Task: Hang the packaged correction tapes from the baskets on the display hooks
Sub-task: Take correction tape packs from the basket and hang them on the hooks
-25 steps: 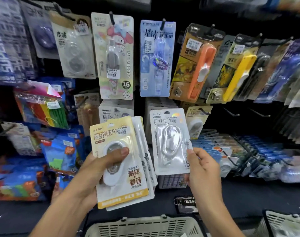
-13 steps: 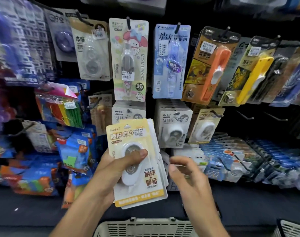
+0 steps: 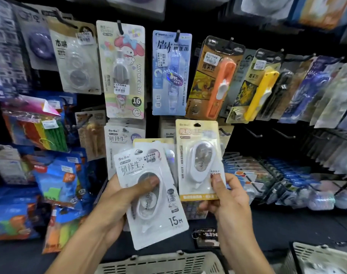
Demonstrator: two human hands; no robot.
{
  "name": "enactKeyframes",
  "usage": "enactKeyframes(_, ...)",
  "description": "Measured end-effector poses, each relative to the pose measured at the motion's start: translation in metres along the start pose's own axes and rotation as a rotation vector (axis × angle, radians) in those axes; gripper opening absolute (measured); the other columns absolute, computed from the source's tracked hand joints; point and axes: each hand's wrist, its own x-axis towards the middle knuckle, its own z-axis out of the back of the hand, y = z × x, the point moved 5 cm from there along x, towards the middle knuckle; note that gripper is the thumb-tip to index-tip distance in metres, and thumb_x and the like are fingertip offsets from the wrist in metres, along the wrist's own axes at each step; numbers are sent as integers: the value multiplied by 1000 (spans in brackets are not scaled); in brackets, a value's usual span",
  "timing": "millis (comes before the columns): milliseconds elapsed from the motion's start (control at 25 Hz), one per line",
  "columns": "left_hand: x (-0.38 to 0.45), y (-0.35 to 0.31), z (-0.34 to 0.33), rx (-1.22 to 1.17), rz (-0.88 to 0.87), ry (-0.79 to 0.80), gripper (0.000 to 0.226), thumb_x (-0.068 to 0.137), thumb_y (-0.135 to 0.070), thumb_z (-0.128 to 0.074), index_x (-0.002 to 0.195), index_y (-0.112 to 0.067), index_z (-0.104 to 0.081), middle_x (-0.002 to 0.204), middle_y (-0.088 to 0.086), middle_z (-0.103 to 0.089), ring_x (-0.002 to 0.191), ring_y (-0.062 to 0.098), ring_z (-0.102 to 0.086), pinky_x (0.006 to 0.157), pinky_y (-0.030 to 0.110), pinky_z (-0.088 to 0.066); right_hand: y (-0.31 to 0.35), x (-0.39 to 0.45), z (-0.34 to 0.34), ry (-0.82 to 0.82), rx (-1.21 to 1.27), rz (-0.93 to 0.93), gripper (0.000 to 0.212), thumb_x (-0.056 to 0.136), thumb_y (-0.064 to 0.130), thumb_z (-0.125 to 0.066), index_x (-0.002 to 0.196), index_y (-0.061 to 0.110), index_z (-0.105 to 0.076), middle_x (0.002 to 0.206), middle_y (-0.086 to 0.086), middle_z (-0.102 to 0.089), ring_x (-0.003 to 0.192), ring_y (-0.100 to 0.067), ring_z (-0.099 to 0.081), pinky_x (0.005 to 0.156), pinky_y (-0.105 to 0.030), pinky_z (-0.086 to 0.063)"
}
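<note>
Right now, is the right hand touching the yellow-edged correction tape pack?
Touching. The head view shows the right hand pinching the yellow-edged pack at its lower right corner, thumb pressed on the front of the card.

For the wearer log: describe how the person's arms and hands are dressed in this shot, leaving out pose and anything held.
Both forearms are bare as far as the frame shows; no sleeve or cuff enters at the bottom edge. The left hand and right hand wear no gloves. No ring, watch or wristband is visible on the parts shown. Fingernails look short and unpainted.
</note>
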Motion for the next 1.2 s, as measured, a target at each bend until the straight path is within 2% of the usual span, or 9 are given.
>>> enactKeyframes(200, 6, -4, 7, -81, -30, -105, 30, 61, -19, -84, 91, -21, -81, 101, 14, -80, 80, 29, -79, 56, 36, -62, 23, 39, 69, -205, -225, 78, 16, 103, 25, -55, 101, 10, -60, 55, -3, -62, 38, -14, -45, 38, -28, -45)
enactKeyframes(360, 8, 0, 4, -55, -36, -103, 38, 60, -21, -85, 97, -20, -80, 104, 13, -80, 85, 30, -79, 60, 36, -63, 15, 40, 90, -239, -315, 55, 17, 97, 36, -63, 94, 19, -67, 42, 4, -43, 36, -11, -34, 36, -27, -36)
enactKeyframes(520, 7, 3, -6, -23, -49, -83, 55, 54, -23, -91, 107, -16, -76, 105, 14, -79, 87, 31, -79, 60, 35, -62, 5, 42, 89, -285, -200, -95, 24, 94, 27, -70, 113, 21, -57, 66, 2, -67, 47, -14, -56, 39, -29, -47)
enactKeyframes(600, 6, 4, -8, 6, -53, -88, 63, 51, -21, -97, 110, -16, -75, 105, 14, -79, 89, 32, -78, 62, 35, -62, -4, 30, 78, -255, -223, -185, 41, 94, 21, -70, 128, 28, -49, 99, -3, -72, 71, -22, -69, 47, -34, -55)
enactKeyframes(760, 8, 8, -13, 3, -79, -119, 66, 55, -22, -96, 116, -15, -72, 110, 14, -78, 95, 33, -77, 72, 40, -63, -2, -11, 11, 159, -421, 34, 29, 78, 52, -70, 106, 44, -68, 98, 9, -74, 87, -10, -70, 67, -25, -55)
enactKeyframes(880, 7, 9, -18, 24, -75, -78, 54, 55, -31, -97, 105, -26, -77, 109, 10, -79, 96, 31, -77, 72, 40, -64, -13, -23, -28, 326, -548, 101, 18, 78, 43, -74, 95, 39, -72, 90, 11, -74, 76, -4, -68, 65, -19, -53)
enactKeyframes(1000, 6, 6, -12, 62, -25, -3, 78, 43, -41, -101, 114, -32, -71, 116, 7, -78, 105, 31, -75, 85, 51, -60, -14, -19, -31, 272, -416, 8, 4, 94, 20, -69, 91, 23, -70, 83, -1, -76, 68, -13, -69, 56, -23, -53)
enactKeyframes(1080, 5, 3, -3, 63, -26, 17, 86, 45, -28, -102, 123, -34, -67, 120, 6, -76, 109, 30, -74, 92, 49, -56, -10, -12, -24, 198, -261, -83, 6, 98, 20, -62, 95, 18, -67, 79, -6, -76, 57, -18, -65, 50, -29, -54)
enactKeyframes(1200, 3, -6, 14, 75, -86, -108, 84, 48, -15, -97, 124, -31, -67, 115, 6, -78, 101, 28, -77, 83, 44, -60, -3, 7, -10, 79, -276, -99, 11, 100, 22, -60, 92, 23, -68, 70, -4, -72, 48, -16, -56, 45, -29, -50)
